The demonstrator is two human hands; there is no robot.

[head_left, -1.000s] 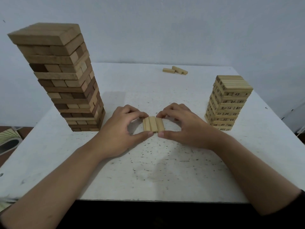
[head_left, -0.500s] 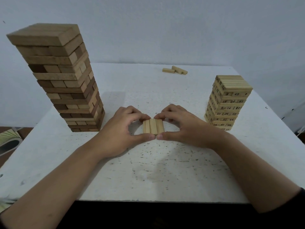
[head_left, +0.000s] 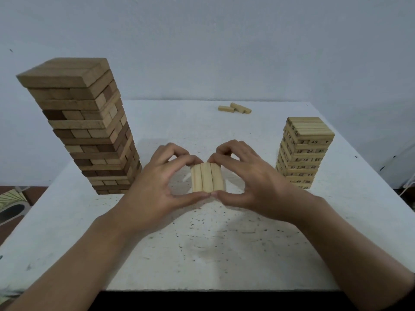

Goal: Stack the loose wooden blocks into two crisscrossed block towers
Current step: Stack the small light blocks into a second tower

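Note:
Three pale wooden blocks (head_left: 207, 177) lie side by side as one row at the middle of the white table (head_left: 202, 254). My left hand (head_left: 157, 187) and my right hand (head_left: 249, 182) pinch this row between thumbs at the near end and fingertips at the far end. A tall tower of brown crisscrossed blocks (head_left: 89, 131) stands at the left. A shorter tower of pale numbered blocks (head_left: 303, 153) stands at the right. The row seems lifted slightly off the table.
Two or three loose pale blocks (head_left: 235, 108) lie near the table's far edge. A grey wall rises behind the table. The floor and a striped object (head_left: 11, 198) show at the left, below the table.
Both hands kept their pinch on the row of three blocks and raised it a little toward me. The towers have not moved.

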